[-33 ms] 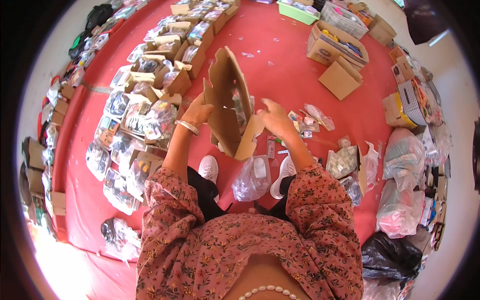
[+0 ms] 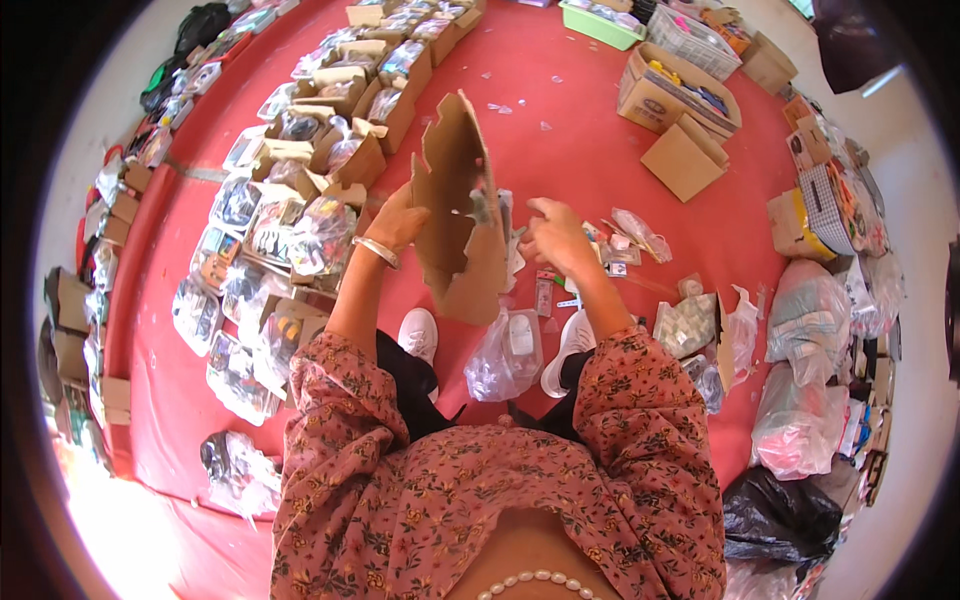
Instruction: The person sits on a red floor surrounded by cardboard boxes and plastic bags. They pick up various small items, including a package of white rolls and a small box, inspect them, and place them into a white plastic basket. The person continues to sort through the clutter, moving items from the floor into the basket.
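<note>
A torn-edged brown cardboard box (image 2: 463,240) is held up in front of me, above the red floor. My left hand (image 2: 398,222) grips its left side, the fingers partly hidden by the cardboard. To the right of the box, and apart from it, is my right hand (image 2: 556,236), its fingers loosely bent and spread with nothing in them. Below the box, between my white shoes, lies a clear plastic bag (image 2: 504,357) with something pale in it. Small packaged items (image 2: 615,248) are scattered on the floor beyond my right wrist.
Rows of open cartons filled with bagged goods (image 2: 330,150) run along the left. At the far right stand a large carton (image 2: 650,95), a smaller box (image 2: 684,158) and a green basin (image 2: 600,25). Stuffed plastic bags (image 2: 808,310) line the right wall.
The box's near flap has swung inward and now covers more of the opening. My right hand has shifted slightly, its fingers spreading. The left hand still grips the box.
</note>
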A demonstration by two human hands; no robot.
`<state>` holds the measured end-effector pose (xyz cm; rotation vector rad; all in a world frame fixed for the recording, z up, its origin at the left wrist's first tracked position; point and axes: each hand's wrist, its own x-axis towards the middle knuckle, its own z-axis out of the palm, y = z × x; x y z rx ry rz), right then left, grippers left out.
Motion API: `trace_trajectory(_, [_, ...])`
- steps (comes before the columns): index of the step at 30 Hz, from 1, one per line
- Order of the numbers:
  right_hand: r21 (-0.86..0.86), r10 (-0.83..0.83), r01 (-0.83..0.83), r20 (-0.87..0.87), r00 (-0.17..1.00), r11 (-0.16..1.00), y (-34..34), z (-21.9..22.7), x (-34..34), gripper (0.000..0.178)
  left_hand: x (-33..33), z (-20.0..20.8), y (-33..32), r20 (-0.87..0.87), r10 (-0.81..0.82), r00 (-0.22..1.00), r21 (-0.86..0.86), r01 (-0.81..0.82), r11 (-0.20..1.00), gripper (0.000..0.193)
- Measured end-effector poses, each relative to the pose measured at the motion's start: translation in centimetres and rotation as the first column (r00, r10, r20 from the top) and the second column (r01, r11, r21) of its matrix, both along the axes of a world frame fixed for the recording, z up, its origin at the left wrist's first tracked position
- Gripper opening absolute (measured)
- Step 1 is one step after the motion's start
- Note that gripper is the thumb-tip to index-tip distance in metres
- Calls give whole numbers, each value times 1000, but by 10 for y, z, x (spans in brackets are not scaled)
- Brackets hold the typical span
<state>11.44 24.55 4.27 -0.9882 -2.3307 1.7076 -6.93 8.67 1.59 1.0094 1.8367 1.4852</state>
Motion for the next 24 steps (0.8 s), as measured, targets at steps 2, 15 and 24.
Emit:
trace_trajectory(2, [-35,59,-58,44,997,998,11,1,-1,37,-9,-10,-3,-137,1,991,-6,-2,1000,43])
trace_trajectory(15, [174,49,23,-400,915,984,-31,41,-12,60,70,61,4,-528,25,849,-25,-45,999,38])
trace_trajectory(24, [667,-154,246,-195,969,703,36,52,19,36,6,51,-11,-571,274,774,216,-180,960,30])
